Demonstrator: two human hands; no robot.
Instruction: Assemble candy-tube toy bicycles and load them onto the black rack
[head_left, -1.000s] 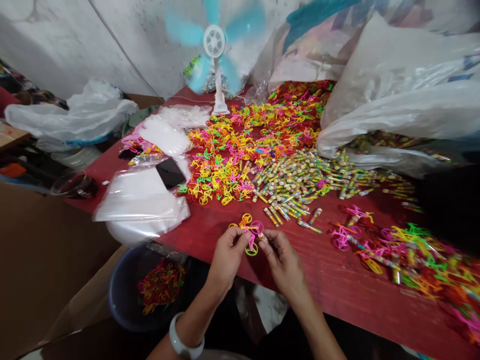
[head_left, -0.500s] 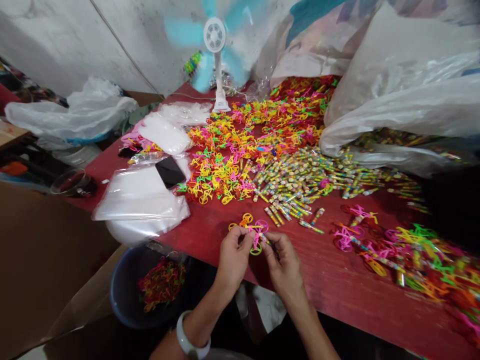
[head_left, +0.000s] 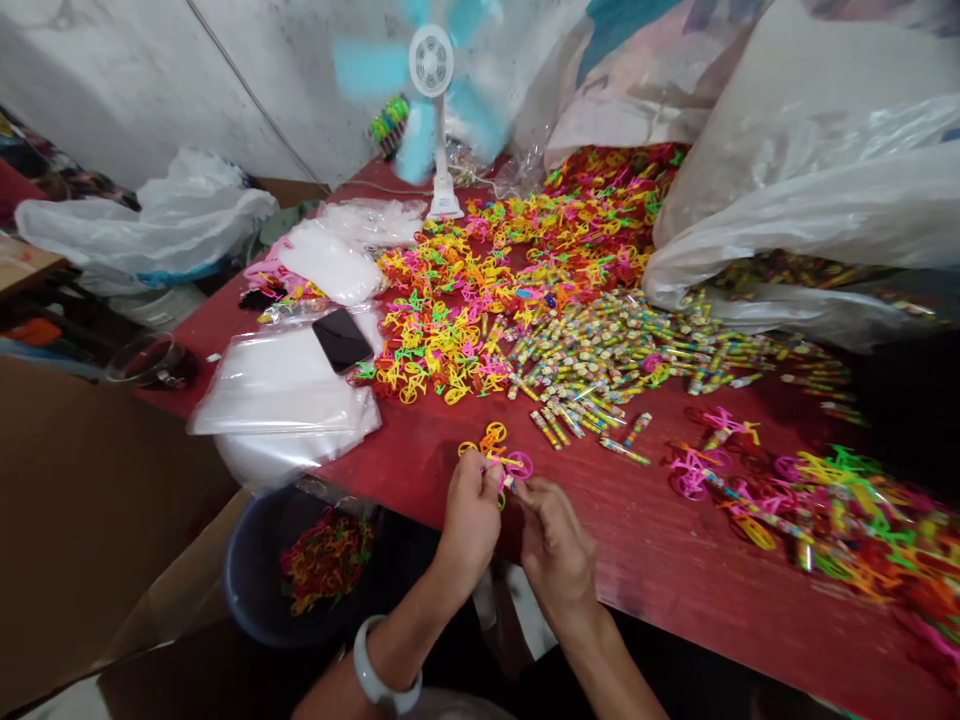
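Observation:
Near the table's front edge, my left hand (head_left: 472,515) pinches small plastic bicycle-shaped pieces (head_left: 517,464) in pink, yellow and green. My right hand (head_left: 555,540) is closed at their right side, its fingertips on a small candy-filled tube (head_left: 510,483) that touches the pink piece. An orange-yellow piece (head_left: 495,435) sticks out just above my left fingertips. Beyond my hands lie a heap of colourful bicycle-shaped pieces (head_left: 442,340) and a pile of candy tubes (head_left: 592,350).
The red table (head_left: 637,520) holds a fan (head_left: 433,70), a phone (head_left: 342,340) on clear bags (head_left: 270,390), and a pile of joined pieces (head_left: 847,520) at right. A blue tub (head_left: 247,600) stands below left; a big sack (head_left: 810,190) lies back right.
My right hand has turned and its fingers have curled in closer to my left hand. The pieces between the hands have tilted slightly, and the view has shifted a little.

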